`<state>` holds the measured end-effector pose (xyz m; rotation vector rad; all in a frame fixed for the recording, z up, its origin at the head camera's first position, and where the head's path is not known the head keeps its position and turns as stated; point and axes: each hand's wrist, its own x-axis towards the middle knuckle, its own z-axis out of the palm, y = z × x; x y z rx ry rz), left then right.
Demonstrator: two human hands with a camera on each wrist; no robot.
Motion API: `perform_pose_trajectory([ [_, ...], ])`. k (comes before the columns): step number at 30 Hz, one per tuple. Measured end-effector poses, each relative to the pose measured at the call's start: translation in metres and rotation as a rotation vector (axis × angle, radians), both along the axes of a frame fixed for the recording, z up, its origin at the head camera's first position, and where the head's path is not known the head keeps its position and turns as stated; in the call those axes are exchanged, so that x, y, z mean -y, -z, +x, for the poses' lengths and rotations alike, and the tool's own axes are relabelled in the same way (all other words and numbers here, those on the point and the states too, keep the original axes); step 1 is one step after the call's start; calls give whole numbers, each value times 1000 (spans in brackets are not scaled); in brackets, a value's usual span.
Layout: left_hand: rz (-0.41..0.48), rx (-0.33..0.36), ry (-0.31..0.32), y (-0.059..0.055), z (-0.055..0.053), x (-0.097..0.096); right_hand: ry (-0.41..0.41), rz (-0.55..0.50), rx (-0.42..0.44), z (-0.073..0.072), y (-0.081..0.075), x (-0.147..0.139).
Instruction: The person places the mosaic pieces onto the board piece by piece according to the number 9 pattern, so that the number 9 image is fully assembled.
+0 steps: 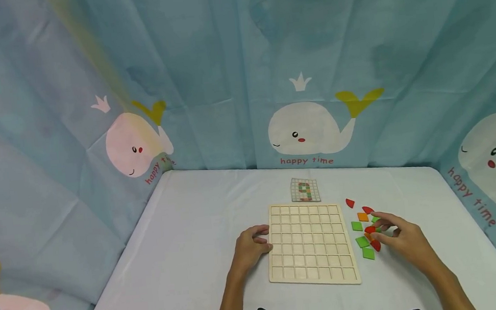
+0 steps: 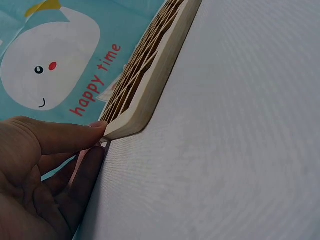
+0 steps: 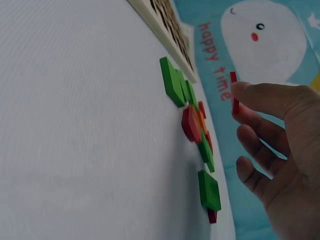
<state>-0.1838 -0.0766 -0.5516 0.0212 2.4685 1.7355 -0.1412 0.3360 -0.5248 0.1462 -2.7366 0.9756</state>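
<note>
A pale wooden grid board point(image 1: 310, 242) with rows of square recesses lies on the table. My left hand point(image 1: 248, 251) is at its left edge; in the left wrist view the thumb point(image 2: 70, 137) touches the board's rim, and the other fingers are partly hidden behind it. Over the loose pieces on the board's right, my right hand point(image 1: 403, 240) pinches a thin red piece point(image 3: 234, 93) between thumb and forefinger, raised above the table. Beneath and around that hand lie green squares point(image 1: 357, 226), an orange square point(image 1: 362, 217) and red rounded pieces point(image 1: 375, 245), some partly covered by the fingers.
A small pattern card point(image 1: 305, 190) with a coloured figure on a grid lies behind the board. A lone red piece point(image 1: 350, 203) is near the board's far right corner. The white table point(image 1: 186, 259) meets a blue whale-print curtain point(image 1: 210, 128) at the back and sides.
</note>
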Motion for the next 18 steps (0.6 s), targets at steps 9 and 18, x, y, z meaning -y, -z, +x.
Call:
perform_pose_trajectory([
  [9,-2,-19,6,-2,2,1,-53,-69,-69,-6,-2,19],
  [18,-19,-13,-2,-2,3,0,-95,-78,-93,-19,-1,39],
])
